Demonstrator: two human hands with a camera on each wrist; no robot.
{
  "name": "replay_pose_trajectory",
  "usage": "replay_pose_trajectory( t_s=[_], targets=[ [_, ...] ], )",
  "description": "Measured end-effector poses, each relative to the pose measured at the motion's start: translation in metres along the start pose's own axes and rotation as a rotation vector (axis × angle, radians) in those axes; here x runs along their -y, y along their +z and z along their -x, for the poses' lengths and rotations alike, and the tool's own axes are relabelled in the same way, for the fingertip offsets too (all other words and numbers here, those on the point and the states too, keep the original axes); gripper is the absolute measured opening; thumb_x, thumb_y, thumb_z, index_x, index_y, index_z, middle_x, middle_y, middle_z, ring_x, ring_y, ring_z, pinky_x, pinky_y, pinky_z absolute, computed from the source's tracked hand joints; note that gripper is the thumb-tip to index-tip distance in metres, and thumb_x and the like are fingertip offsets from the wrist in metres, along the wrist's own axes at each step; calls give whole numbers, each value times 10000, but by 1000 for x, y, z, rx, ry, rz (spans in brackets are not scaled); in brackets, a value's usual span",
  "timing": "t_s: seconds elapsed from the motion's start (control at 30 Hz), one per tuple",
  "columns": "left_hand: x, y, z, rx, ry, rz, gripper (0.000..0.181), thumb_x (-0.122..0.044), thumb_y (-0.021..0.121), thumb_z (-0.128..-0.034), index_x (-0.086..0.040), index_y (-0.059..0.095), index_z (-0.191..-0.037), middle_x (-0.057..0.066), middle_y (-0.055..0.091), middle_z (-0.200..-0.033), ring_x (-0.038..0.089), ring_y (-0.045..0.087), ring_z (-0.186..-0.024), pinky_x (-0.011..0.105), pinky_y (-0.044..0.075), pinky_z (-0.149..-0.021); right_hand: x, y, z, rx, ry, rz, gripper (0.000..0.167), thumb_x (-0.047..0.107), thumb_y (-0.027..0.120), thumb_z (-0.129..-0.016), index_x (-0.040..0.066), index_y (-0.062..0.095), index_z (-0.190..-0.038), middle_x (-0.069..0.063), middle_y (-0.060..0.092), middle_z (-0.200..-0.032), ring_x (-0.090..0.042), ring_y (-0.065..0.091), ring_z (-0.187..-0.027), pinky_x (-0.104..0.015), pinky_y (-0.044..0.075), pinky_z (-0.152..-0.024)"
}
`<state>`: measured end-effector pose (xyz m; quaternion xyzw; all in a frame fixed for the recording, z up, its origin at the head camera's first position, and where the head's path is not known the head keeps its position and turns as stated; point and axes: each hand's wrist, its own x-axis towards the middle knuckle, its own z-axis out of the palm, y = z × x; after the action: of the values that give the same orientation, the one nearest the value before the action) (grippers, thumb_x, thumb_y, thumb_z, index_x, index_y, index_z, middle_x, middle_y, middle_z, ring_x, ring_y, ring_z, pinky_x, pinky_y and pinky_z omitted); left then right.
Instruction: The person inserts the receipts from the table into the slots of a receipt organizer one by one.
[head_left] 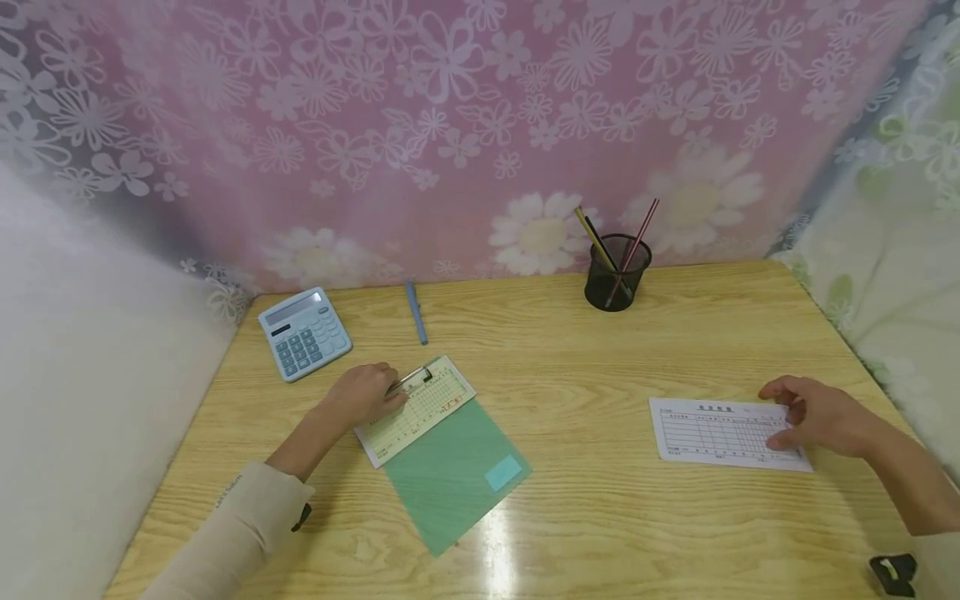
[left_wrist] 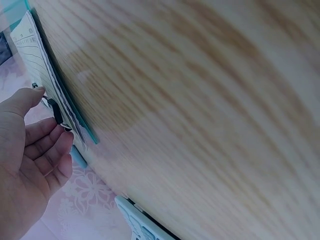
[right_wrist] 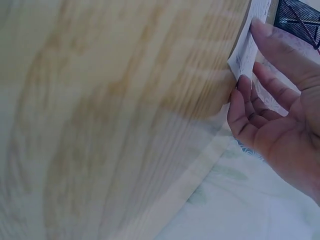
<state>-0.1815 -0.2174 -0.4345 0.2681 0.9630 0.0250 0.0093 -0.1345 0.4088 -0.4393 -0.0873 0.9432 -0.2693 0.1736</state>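
A green clipboard (head_left: 450, 475) lies at an angle on the wooden table, with a pale blue label near its lower right corner. Yellow printed forms (head_left: 431, 406) sit under its metal clip (left_wrist: 55, 111). My left hand (head_left: 362, 395) holds that clip between thumb and fingers; part of the clip is hidden by the hand. On the right a white printed form (head_left: 712, 431) lies on the table. My right hand (head_left: 828, 414) pinches its right end, thumb on top, and covers that end. In the right wrist view the form's corner (right_wrist: 243, 60) shows between thumb and fingers.
A light blue calculator (head_left: 303, 333) lies at the back left, a blue pen (head_left: 416, 313) to its right. Near the back edge stands a black mesh cup (head_left: 609, 287) with several pencils. Flowered fabric (head_left: 450, 125) rises behind and beside the table (head_left: 585, 517).
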Motion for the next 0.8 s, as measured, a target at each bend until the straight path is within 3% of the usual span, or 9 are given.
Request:
replay_pose_trajectory(
  t_s=[0.2,0.47,0.6,0.73,0.8],
  targets=[
    [0,0,1,-9,2,-9,266,-293,648,-888,-128,536,-711,-29,452,-641,95,388,-565,241,336,-524,4,0,2,4,10,-9,698,218,835,-681,-91,474,-1191,-186,546,-1037,-49,391,-728,-218,349,-607],
    [0,2,0,-5,5,-14,246,-302,650,-889,-120,565,-746,-25,473,-658,98,396,-573,247,344,-532,-2,1,2,-16,-6,-40,581,195,813,-708,-70,496,-1117,-49,570,-880,-12,435,-684,-213,384,-598],
    [1,2,0,-9,10,-11,249,-302,656,-885,-121,564,-743,-27,473,-659,98,395,-572,245,342,-530,-7,0,4,-10,-36,-68,409,136,739,-798,-87,525,-1066,-5,594,-841,10,466,-669,-213,399,-578],
    [1,2,0,-13,14,-11,254,-300,660,-882,-124,554,-733,-28,467,-656,99,390,-570,244,338,-527,-7,-1,7,-8,-63,-56,172,140,637,-893,-25,615,-940,56,601,-759,8,412,-620,-222,333,-532],
    [2,2,0,-11,12,-9,254,-301,660,-883,-126,552,-733,-30,465,-656,99,389,-571,245,337,-528,-6,-3,8,-11,-73,-56,158,148,589,-930,4,642,-893,71,606,-737,-3,387,-601,-230,303,-523]
  ],
)
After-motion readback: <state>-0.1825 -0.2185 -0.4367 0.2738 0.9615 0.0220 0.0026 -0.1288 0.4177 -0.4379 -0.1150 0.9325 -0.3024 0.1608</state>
